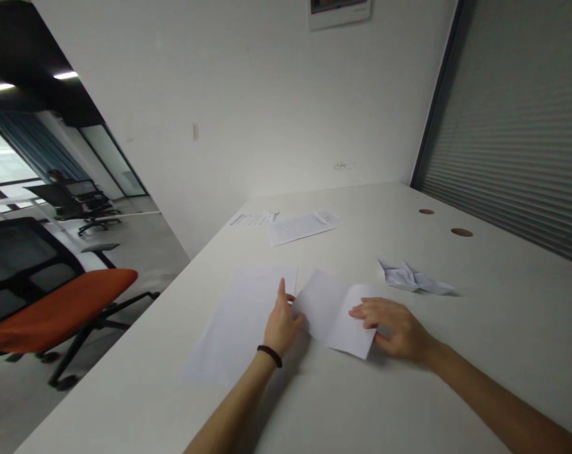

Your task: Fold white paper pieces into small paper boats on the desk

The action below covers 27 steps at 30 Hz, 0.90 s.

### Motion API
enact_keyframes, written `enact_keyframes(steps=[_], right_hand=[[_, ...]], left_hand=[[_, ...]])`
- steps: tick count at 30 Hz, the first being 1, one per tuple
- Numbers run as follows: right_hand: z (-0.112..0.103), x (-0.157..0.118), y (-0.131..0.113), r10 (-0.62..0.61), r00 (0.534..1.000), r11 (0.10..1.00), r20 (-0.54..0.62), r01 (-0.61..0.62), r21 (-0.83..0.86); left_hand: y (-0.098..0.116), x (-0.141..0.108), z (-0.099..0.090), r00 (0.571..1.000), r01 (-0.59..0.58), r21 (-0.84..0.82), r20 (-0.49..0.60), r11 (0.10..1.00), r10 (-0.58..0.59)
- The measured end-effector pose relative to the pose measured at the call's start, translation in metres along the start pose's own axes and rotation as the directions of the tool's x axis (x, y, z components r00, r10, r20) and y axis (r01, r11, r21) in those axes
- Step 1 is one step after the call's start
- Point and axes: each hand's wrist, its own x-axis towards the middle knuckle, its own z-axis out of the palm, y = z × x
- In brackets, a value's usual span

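Currently, one fold is made in the paper sheet [335,315] on the tabletop [475,359], the right hand [392,328] resting on it with fingers released, the left hand [280,325] at its left edge, grip indeterminate.

The single head-worn camera looks forward and down across the table [475,252] toward a white wall [248,107], close above the left hand [280,325] and right hand [392,328], its frame rolled, showing office floor [139,233] at left.

Wall [248,94]: plain white
Desk [484,328]: long, white
Chair [58,309]: black back, orange seat
Blind [513,145]: grey slats, right
Floor [21,403]: grey
Window [6,157]: far left
Lights [65,75]: ceiling strips
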Motion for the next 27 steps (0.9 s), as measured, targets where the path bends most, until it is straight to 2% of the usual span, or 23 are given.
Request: enact_keyframes(steps=[2, 3, 4, 5, 7, 8, 9, 10, 13, 16, 19, 23, 27], right_hand=[[-0.004, -0.018, 0.005, 0.104, 0.99, 0.994, 0.1, -0.101, -0.032], [-0.005, -0.026, 0.007, 0.151, 0.979, 0.988, 0.139, -0.146, -0.044], [-0.006, -0.032, 0.009, 0.192, 0.966, 0.981, 0.174, -0.186, -0.05], [-0.007, -0.037, 0.01, 0.222, 0.953, 0.975, 0.206, -0.216, -0.049], [-0.009, -0.042, 0.011, 0.258, 0.932, 0.965, 0.256, -0.259, -0.032], [-0.011, -0.042, 0.011, 0.27, 0.923, 0.961, 0.273, -0.276, -0.016], [-0.013, -0.042, 0.011, 0.284, 0.915, 0.955, 0.285, -0.297, 0.003], [-0.016, -0.042, 0.011, 0.306, 0.907, 0.944, 0.29, -0.328, 0.027], [-0.021, -0.036, 0.011, 0.411, 0.867, 0.885, 0.281, -0.454, 0.108], [-0.018, -0.026, 0.013, 0.51, 0.827, 0.83, 0.236, -0.545, 0.12], [-0.008, -0.015, 0.015, 0.559, 0.815, 0.816, 0.15, -0.573, 0.075], [0.005, -0.008, 0.02, 0.547, 0.832, 0.835, 0.09, -0.55, 0.002], [0.01, -0.011, 0.026, 0.538, 0.841, 0.843, 0.063, -0.536, -0.047]], left_hand=[[0.002, -0.003, 0.001, 0.988, -0.124, 0.227, -0.066, 0.966, 0.142], [0.005, -0.004, 0.002, 0.969, -0.222, 0.299, -0.041, 0.928, 0.245], [0.008, -0.006, 0.005, 0.933, -0.352, 0.323, 0.051, 0.878, 0.355], [0.012, -0.009, 0.007, 0.867, -0.497, 0.289, 0.196, 0.818, 0.457], [0.02, -0.014, 0.011, 0.654, -0.706, 0.112, 0.48, 0.699, 0.584], [0.024, -0.016, 0.012, 0.575, -0.742, 0.046, 0.557, 0.669, 0.599], [0.028, -0.019, 0.012, 0.533, -0.753, 0.014, 0.6, 0.658, 0.597], [0.031, -0.022, 0.012, 0.535, -0.748, 0.021, 0.612, 0.663, 0.583], [0.039, -0.032, 0.011, 0.592, -0.723, 0.099, 0.599, 0.683, 0.54], [0.045, -0.04, 0.01, 0.605, -0.718, 0.127, 0.602, 0.684, 0.522], [0.047, -0.04, 0.008, 0.598, -0.697, 0.082, 0.615, 0.712, 0.514], [0.041, -0.035, -0.002, 0.561, -0.64, -0.058, 0.647, 0.766, 0.517], [0.04, -0.037, -0.009, 0.529, -0.66, -0.097, 0.643, 0.745, 0.553]])
